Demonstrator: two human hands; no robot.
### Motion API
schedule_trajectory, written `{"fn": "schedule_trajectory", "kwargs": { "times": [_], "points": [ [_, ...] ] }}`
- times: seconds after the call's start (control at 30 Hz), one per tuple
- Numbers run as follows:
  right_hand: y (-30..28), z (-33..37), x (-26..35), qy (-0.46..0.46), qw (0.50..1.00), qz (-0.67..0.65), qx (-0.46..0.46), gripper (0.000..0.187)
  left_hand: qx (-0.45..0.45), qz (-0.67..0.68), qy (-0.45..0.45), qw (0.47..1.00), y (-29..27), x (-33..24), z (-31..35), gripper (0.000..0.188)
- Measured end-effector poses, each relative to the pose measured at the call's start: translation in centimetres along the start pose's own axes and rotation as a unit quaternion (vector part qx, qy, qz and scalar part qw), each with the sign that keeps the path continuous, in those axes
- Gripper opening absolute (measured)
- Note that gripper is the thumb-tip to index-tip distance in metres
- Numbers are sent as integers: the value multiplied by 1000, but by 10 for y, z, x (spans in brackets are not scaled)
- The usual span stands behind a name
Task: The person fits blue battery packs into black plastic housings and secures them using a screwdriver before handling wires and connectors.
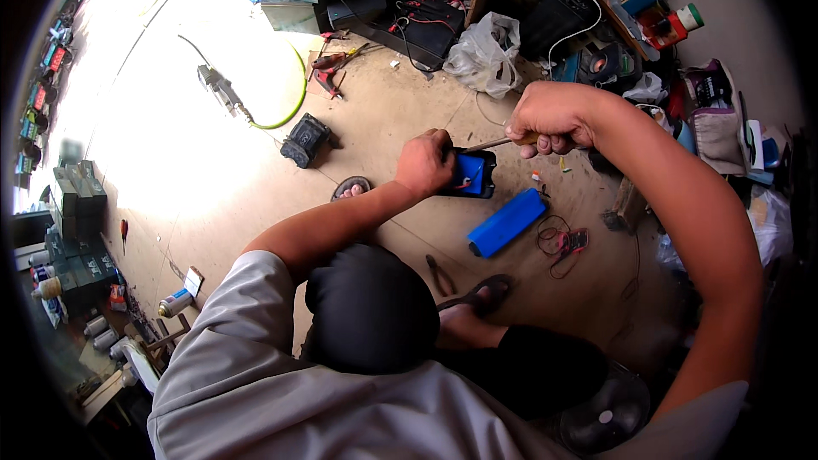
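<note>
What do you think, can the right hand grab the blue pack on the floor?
Probably yes: the blue pack lies nearby with nothing on top. But the right hand holds a thin tool, so it might need to free itself first.

Along the upper middle of the tan floor (256,196), a crumpled translucent white plastic bag (486,58) and, further left, a curved bright yellow-green cable (301,89). Toward the left, a slim red-handled screwdriver (124,228), a blue-and-white cylindrical spray can (176,302) and stacked dark rectangular boxes (78,196). At upper right, a red cylindrical container with a green lid (677,27).
</note>
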State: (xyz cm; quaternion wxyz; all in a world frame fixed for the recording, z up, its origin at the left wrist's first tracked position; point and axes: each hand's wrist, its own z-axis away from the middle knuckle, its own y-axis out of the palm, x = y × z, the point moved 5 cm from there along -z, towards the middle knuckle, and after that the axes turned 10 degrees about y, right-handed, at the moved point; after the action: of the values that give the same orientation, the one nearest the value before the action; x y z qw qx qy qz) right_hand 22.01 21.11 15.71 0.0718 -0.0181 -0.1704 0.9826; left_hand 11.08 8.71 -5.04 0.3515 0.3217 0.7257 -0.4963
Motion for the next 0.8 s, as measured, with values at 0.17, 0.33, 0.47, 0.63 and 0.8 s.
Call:
{"fn": "schedule_trajectory", "kwargs": {
  "times": [0.17,0.33,0.47,0.63,0.8],
  "points": [
    [17,-9,38,46,996,80,-9,12,4,3,14,1000,-5,2,-2,14],
    [5,41,47,-14,985,171,-28,13,15,-2,-3,1000,1,-5,-3,15],
    [-31,113,36,-149,974,111,-126,28,6,-17,-13,1000,-4,13,2,19],
    [-41,121,-87,-288,926,-131,-205,50,63,34,-50,996,-5,18,0,28],
    [28,-2,-278,-238,897,-352,-123,52,165,30,-128,978,10,15,-26,34]
  ]
}}
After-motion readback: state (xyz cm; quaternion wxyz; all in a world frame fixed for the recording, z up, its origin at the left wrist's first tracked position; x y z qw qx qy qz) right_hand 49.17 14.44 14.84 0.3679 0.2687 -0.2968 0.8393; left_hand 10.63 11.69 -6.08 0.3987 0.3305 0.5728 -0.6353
